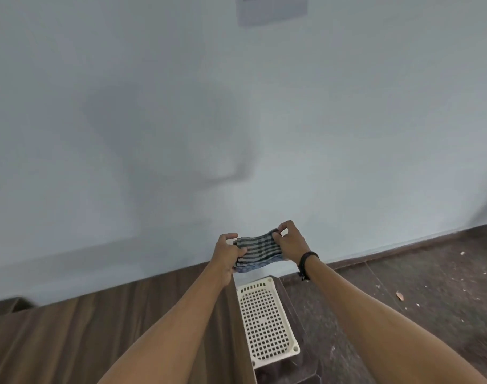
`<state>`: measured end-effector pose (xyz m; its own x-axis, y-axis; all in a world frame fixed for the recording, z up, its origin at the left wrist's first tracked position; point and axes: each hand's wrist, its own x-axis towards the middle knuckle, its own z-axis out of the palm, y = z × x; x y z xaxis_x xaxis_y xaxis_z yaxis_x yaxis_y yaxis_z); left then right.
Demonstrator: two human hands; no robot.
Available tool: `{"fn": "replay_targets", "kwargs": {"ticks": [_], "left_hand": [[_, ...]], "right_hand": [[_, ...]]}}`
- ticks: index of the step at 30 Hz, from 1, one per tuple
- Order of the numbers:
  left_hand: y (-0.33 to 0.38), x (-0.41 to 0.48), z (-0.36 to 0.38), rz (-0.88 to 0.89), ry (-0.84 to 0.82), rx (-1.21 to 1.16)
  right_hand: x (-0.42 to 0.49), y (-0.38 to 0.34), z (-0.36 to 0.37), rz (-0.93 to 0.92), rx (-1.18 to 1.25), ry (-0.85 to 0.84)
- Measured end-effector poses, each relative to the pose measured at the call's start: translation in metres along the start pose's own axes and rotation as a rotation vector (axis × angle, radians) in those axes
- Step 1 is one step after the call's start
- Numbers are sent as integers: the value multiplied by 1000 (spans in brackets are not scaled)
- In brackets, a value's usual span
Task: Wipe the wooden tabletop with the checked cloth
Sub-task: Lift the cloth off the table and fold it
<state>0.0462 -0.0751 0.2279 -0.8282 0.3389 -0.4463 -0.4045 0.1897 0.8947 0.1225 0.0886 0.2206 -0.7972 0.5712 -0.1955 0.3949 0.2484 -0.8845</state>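
Head view: I saw the left hand and right hand gripping the checked cloth by its ends, which I judged soft and light.

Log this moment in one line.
phase: pre-wipe | left hand: grips checked cloth | right hand: pinches its other end | wooden tabletop: not yet touched

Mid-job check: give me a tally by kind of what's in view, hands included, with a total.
Checked cloth: 1
Hands gripping it: 2, left hand and right hand
Wooden tabletop: 1
White perforated basket: 1
Black wristband: 1
Total: 6
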Motion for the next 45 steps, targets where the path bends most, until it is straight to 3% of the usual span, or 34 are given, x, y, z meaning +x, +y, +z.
{"fn": "replay_targets", "kwargs": {"ticks": [4,13,25,31,40,42,45], "left_hand": [[-43,45,17,-11,104,46],[-137,147,37,-60,234,449],[-228,229,81,-222,316,937],[-257,254,70,-354,442,745],[-275,262,68,-582,622,86],[-272,260,69,-593,631,41],[-266,254,72,-515,642,168]], "right_hand": [[49,60,21,46,-29,-97],[123,174,91,185,-8,-181],[168,261,134,247,-109,-254],[172,279,155,192,-282,-316],[165,293,177,92,-465,-231],[165,295,178,76,-489,-214],[163,297,178,23,-548,-206]]}}
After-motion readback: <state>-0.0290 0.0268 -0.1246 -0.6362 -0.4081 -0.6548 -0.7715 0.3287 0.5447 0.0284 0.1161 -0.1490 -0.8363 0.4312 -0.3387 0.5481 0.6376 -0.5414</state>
